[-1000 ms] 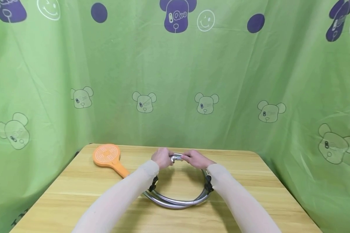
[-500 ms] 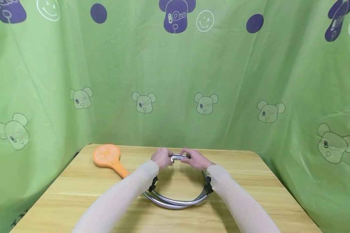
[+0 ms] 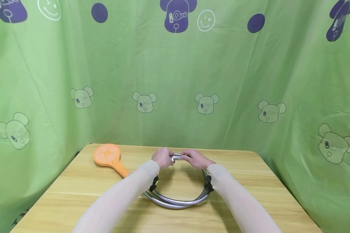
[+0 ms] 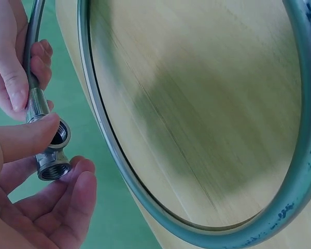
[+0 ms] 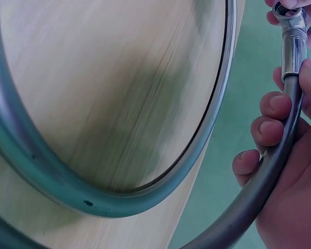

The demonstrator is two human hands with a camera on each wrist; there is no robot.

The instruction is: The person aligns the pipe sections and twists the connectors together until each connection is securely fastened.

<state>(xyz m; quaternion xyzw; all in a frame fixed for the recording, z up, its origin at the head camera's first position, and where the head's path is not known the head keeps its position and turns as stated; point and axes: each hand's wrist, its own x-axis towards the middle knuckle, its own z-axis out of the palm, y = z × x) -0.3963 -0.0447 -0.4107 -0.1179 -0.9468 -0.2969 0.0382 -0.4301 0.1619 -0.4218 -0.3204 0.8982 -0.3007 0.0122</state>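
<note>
In the head view my left hand (image 3: 162, 158) and right hand (image 3: 196, 159) meet over the far middle of the table. Between thumb and fingers the left one pinches a small chrome tee fitting (image 4: 52, 156), whose threaded openings show in the left wrist view. A grey metallic shower hose (image 5: 272, 168) runs through my right hand, fingers curled round it just behind its chrome end nut (image 5: 293, 54). That nut sits in line against the fitting. The hose loops back toward me on the table. An orange shower head (image 3: 107, 154) lies at the far left, its handle partly behind my left forearm.
The wooden table (image 3: 250, 200) has its far edge just beyond both hands. A green patterned curtain (image 3: 175, 71) hangs behind it and along both sides. Coils of the hose (image 3: 175, 204) lie between my forearms.
My right fingers loosened and lifted off the hose's end nut half a second ago, and now they close on it again. The left hand holds the fitting in the same place.
</note>
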